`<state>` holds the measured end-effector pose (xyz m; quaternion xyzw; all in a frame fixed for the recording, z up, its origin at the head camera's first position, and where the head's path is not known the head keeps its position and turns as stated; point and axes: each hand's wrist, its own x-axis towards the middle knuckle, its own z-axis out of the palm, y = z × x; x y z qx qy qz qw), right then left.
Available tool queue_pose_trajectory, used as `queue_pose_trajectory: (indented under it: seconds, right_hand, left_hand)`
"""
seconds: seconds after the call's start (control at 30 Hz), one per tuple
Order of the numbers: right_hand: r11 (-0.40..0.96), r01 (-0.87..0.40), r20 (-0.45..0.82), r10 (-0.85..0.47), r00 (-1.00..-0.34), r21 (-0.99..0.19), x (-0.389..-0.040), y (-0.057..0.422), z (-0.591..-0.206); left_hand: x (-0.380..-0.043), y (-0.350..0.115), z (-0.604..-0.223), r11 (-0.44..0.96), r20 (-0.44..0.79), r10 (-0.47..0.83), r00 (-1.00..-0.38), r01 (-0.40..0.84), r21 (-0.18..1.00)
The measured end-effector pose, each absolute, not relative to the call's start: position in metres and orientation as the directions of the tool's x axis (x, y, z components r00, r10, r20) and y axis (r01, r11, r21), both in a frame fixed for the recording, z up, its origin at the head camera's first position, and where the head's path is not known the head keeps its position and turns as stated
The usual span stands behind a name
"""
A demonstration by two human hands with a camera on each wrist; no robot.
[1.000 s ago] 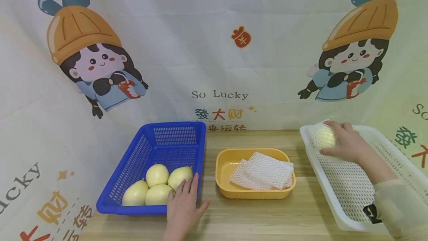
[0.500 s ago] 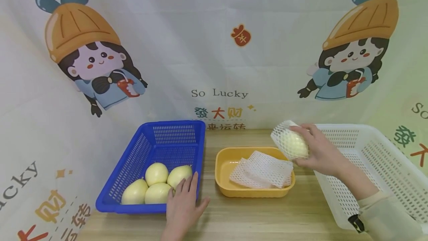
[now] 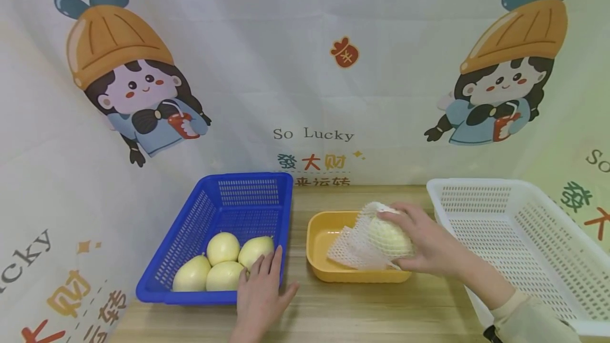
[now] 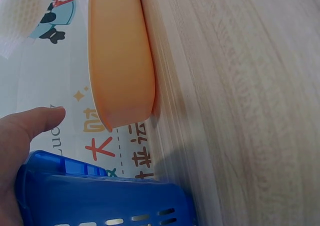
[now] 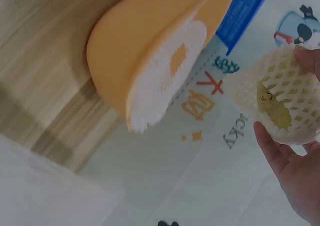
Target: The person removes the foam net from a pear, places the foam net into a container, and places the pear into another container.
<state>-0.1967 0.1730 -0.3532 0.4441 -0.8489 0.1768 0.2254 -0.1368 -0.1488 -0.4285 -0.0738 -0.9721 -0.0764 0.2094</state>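
My right hand (image 3: 431, 242) grips a pale yellow pear (image 5: 272, 106) sleeved in a white foam net (image 3: 371, 221), held over a yellow plastic tub (image 3: 320, 247). Thumb and fingers lie on opposite sides of the fruit in the right wrist view. Below it, flat foam nets (image 3: 344, 253) lie in the tub, partly covered by the held pear. My left hand (image 3: 261, 292) rests over the near right rim of a blue basket (image 3: 190, 298), fingers extended, fingertips right at one of several bare pears (image 3: 224, 247) inside.
A white perforated basket (image 3: 440, 215) stands at the right, its near side partly behind the right forearm. Wooden tabletop (image 3: 333, 311) runs between the containers. A printed cloth (image 3: 400, 68) hangs as the backdrop close behind them.
My right hand has carried the netted pear leftward from over the white basket to over the yellow tub. The left hand has stayed put at the blue basket.
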Motion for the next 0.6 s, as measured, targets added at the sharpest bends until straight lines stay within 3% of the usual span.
queue_pose_trajectory:
  seconds: [0.13,0.47,0.6]
  right_hand:
    - [0.507,-0.856,0.517,-0.707,-0.482,-0.104,-0.189,0.161,-0.366]
    - [0.534,-0.822,0.33,-0.754,-0.568,-0.195,-0.176,0.145,-0.402]
    - [0.532,-0.819,0.299,-0.762,-0.574,-0.217,-0.172,0.141,-0.41]
  left_hand:
    - [-0.137,-0.149,-0.428,0.977,0.416,0.113,-0.902,0.177,0.119]
    - [-0.136,-0.148,-0.43,0.976,0.435,0.117,-0.893,0.184,0.115]
    - [-0.136,-0.148,-0.43,0.976,0.428,0.117,-0.896,0.183,0.116]
